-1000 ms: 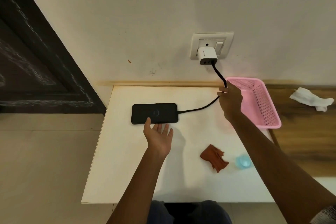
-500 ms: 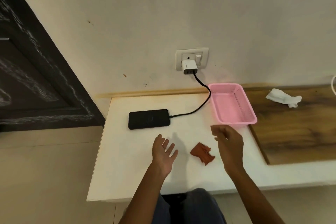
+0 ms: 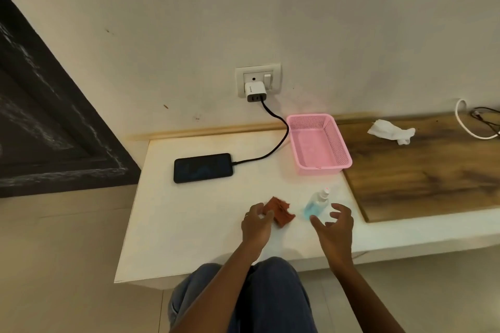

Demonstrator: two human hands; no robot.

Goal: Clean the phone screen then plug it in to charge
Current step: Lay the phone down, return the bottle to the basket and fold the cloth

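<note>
Left hand (image 3: pixel 255 226) fingers curled, pinching rust cloth (image 3: pixel 281 211); right hand (image 3: pixel 334 224) spread, just beside lying spray bottle (image 3: pixel 315 204). Phone (image 3: pixel 203 167) flat on white table (image 3: pixel 189 224), dark screen up, cable (image 3: pixel 273 149) to wall charger (image 3: pixel 255 91). Pink basket (image 3: pixel 319 143) holds nothing.

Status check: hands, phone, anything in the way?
Left hand touching cloth; right hand open beside spray bottle. Phone flat, cable plugged into charger. Nothing blocking.
</note>
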